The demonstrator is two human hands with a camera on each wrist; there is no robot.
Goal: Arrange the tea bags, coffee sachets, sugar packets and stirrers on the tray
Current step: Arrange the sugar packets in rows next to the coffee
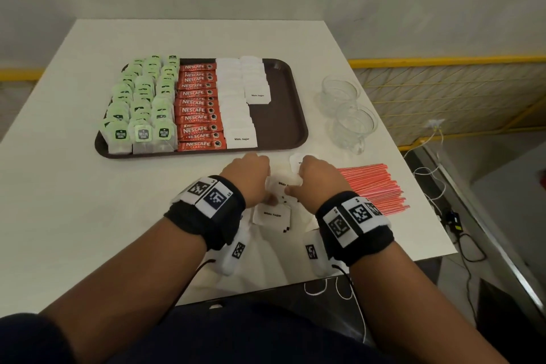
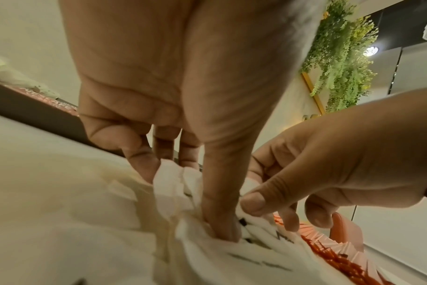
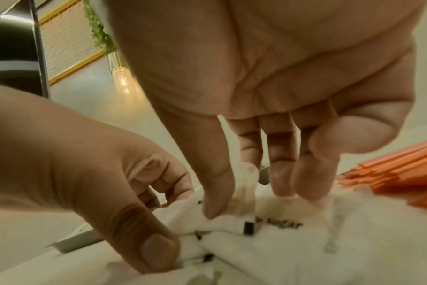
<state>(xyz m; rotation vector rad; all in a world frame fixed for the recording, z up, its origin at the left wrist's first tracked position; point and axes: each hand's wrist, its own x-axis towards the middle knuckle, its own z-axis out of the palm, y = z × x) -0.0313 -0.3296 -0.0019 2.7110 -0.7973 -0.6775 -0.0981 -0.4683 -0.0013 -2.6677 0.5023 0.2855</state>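
Observation:
A brown tray (image 1: 283, 115) holds rows of green tea bags (image 1: 141, 103), red coffee sachets (image 1: 198, 106) and two columns of white sugar packets (image 1: 236, 109). In front of the tray, loose sugar packets (image 1: 271, 214) lie heaped on the white table. My left hand (image 1: 251, 177) and right hand (image 1: 313, 180) are both down in this heap. The left hand (image 2: 183, 192) bunches several packets between thumb and fingers. The right hand (image 3: 246, 202) pinches a packet marked "Sugar" (image 3: 280, 223). Orange stirrers (image 1: 372, 183) lie just right of the right hand.
Two clear glass cups (image 1: 339, 94) stand at the right of the tray. The right strip of the tray is bare. The table's right edge (image 1: 428, 186) is close beyond the stirrers, with white and black cables (image 1: 437, 180) on the floor below.

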